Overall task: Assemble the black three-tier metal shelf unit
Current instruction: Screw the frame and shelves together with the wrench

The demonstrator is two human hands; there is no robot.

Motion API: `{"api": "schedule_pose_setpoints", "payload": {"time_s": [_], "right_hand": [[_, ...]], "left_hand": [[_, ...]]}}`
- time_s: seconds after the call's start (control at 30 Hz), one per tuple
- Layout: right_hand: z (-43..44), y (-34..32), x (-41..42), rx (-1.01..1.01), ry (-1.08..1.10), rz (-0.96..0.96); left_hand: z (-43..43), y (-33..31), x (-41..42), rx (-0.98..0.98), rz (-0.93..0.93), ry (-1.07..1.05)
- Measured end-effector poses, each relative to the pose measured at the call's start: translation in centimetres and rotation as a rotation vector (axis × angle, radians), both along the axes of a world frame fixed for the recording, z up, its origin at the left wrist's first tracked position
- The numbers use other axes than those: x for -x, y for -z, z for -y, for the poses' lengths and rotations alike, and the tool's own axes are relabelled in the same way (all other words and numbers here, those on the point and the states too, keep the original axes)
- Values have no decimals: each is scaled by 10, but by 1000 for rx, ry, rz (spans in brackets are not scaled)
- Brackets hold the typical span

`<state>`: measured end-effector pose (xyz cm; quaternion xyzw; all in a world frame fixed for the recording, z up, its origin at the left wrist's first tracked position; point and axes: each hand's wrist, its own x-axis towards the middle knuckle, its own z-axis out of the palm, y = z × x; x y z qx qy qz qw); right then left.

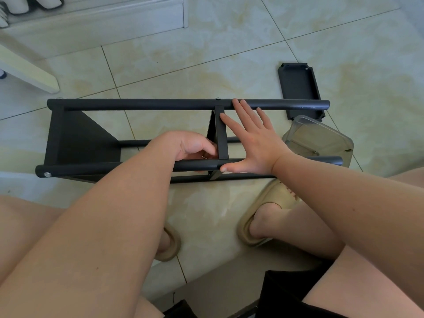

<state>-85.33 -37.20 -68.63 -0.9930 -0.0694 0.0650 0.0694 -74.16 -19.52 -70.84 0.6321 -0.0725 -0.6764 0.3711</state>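
Note:
The black metal shelf frame (142,104) lies on its side on the tiled floor, its round posts running left to right. One shelf panel (75,138) is fixed at the left end and a middle shelf panel (220,136) stands edge-on between the posts. My right hand (250,138) lies flat with straight fingers against the middle panel and the far post, thumb on the near post (110,167). My left hand (195,145) reaches inside the frame with fingers curled at the panel's near corner; what it pinches is hidden.
A loose black shelf panel (298,88) lies on the floor at the right behind the frame. A clear plastic container (321,138) sits by the frame's right end. My feet in tan slippers (266,212) rest in front of the frame. White furniture (96,17) stands at the back left.

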Motion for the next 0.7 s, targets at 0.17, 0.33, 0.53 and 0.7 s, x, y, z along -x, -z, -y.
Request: {"api": "schedule_pose_setpoints", "payload": {"time_s": [0.17,0.33,0.53,0.7], "right_hand": [[0,1,0,4,-1,1],[0,1,0,-3,-1,1],[0,2,0,-5,1,6],[1,1,0,-3,0,3]], "left_hand": [[0,-1,1,-26,-2,-19],[2,-1,1,-115,58,66],[0,-1,1,-2,10,-2],[0,0,0,-1,-21,-48]]}}
